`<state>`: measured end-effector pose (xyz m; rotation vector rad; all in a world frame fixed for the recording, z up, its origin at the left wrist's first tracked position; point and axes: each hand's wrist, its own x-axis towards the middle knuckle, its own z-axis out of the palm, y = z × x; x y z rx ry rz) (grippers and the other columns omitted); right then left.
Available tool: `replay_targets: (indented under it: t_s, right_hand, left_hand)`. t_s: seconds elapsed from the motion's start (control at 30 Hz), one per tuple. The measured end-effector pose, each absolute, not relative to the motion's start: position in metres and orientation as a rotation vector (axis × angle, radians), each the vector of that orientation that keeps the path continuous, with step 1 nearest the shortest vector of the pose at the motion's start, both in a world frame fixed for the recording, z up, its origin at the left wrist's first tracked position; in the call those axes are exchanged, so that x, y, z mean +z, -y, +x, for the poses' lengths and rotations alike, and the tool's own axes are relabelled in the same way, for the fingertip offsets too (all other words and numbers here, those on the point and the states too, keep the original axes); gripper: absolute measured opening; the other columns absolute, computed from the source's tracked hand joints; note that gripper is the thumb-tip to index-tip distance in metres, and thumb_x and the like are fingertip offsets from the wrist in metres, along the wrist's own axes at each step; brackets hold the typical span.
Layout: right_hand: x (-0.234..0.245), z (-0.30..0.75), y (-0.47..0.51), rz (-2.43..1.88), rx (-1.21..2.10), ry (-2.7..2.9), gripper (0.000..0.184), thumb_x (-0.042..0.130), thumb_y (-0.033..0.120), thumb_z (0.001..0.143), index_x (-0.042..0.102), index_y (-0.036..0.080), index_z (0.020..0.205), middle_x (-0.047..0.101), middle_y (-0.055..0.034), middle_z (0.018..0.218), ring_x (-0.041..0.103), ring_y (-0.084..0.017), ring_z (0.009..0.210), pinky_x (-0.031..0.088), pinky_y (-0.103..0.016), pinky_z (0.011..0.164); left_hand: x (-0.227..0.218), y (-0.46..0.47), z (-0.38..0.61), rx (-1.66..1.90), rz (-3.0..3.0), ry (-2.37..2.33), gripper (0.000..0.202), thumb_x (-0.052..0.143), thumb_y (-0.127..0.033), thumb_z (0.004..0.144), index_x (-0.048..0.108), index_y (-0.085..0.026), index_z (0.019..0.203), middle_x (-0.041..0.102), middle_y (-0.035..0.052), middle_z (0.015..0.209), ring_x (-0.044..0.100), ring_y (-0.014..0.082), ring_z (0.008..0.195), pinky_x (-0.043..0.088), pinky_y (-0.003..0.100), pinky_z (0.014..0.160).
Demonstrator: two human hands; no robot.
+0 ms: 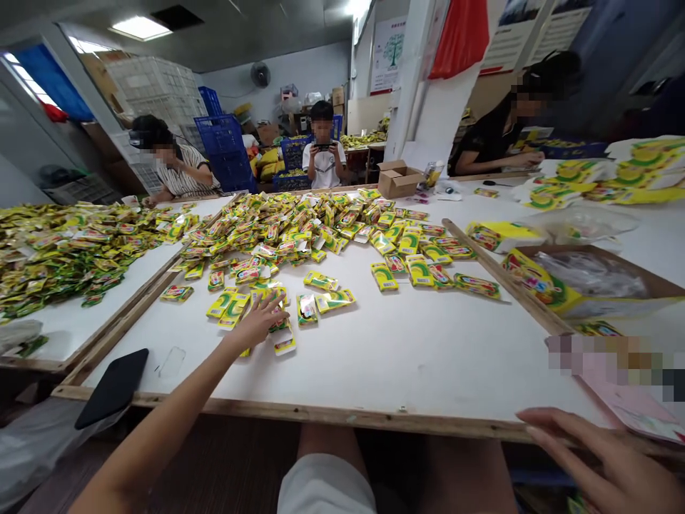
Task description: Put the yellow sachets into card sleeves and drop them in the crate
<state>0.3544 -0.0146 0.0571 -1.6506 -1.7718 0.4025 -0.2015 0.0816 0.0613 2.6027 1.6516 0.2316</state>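
Fingers spread, my left hand (262, 316) lies over several small yellow and green boxes near the middle left of the white table (417, 357). One box (285, 343) shows just below its fingers, and another box (307, 311) with a dark picture lies to its right. My right hand (599, 457) is at the lower right, over the table's front edge, with its fingers apart and nothing seen in them. Close to it on the table lies a pink flat item (615, 389), partly blurred out. A large heap of the same small boxes (300, 225) covers the far side.
A black phone (115, 385) rests on the front left edge. Wooden strips (508, 285) divide the table. To the right stands an open yellow carton (556, 285) with clear plastic inside. More packets (80, 250) are heaped left. A small brown box (399, 178) and several people are beyond.
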Motion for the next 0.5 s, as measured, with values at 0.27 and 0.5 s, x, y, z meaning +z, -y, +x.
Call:
replay_targets:
  t_s: [0.27, 0.5]
  right_hand:
    - [0.067, 0.179, 0.006, -1.260, 0.923, 1.590, 0.024, 0.059, 0.044, 0.082, 0.063, 0.025, 0.097, 0.068, -0.0082, 0.102, 0.064, -0.026, 0.095, 0.053, -0.039, 0.084]
    - [0.035, 0.123, -0.007, -1.074, 1.127, 1.497, 0.027, 0.059, 0.035, 0.085, 0.046, 0.024, 0.105, 0.066, -0.0046, 0.094, 0.067, -0.020, 0.080, 0.054, -0.033, 0.074]
  left_hand:
    - [0.064, -0.037, -0.090, 1.085, 1.933, -1.632, 0.046, 0.074, -0.036, 0.068, 0.052, -0.021, 0.105, 0.066, 0.0061, 0.096, 0.063, 0.0242, 0.090, 0.048, 0.036, 0.080]
    - [0.020, 0.002, -0.020, 1.211, 1.526, -1.534, 0.036, 0.071, -0.029, 0.069, 0.049, -0.021, 0.096, 0.064, 0.0019, 0.086, 0.061, 0.0193, 0.076, 0.048, 0.032, 0.071]
